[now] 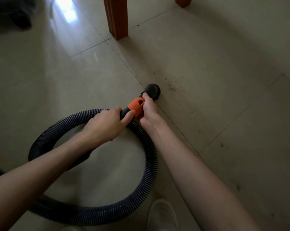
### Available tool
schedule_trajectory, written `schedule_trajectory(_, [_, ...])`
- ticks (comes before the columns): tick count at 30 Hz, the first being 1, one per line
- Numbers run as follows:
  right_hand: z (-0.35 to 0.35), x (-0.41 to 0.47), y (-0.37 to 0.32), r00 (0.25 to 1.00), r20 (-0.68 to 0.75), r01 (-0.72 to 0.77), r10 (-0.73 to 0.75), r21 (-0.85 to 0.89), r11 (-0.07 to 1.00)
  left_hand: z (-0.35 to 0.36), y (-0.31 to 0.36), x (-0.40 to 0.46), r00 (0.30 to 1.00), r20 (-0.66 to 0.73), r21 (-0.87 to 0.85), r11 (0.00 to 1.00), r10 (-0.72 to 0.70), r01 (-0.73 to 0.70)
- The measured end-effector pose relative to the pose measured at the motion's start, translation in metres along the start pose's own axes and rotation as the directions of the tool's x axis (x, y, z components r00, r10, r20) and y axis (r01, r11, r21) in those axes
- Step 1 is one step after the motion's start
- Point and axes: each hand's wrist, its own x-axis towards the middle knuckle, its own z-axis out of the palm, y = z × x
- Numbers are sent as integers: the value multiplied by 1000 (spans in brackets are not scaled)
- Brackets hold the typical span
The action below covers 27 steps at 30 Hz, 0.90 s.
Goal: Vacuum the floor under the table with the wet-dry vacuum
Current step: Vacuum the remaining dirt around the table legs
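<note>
A dark ribbed vacuum hose loops across the tiled floor below my arms. Its end carries an orange collar and a black nozzle whose mouth sits on the tile. My left hand grips the hose just behind the orange collar. My right hand grips the collar and nozzle neck from the right side. Dark crumbs of dirt lie scattered on the floor just right of the nozzle. The vacuum body is out of view.
An orange-brown wooden table leg stands at the top centre, and a second leg shows at the top right. A white shoe is at the bottom. A dark blurred object lies at the top left. More specks dot the right tiles.
</note>
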Motion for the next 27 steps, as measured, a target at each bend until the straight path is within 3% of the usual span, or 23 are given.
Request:
schedule_trajectory(19, [59,13,-34,989,135,81,-67,-99,992,-24,-21,45,991,-112,-162,985,-70,51])
schedule_trajectory(27, [43,18,-25,990,93,117,-106,-127,985,-15,-19,38,991,-125,-56,998,-45,38])
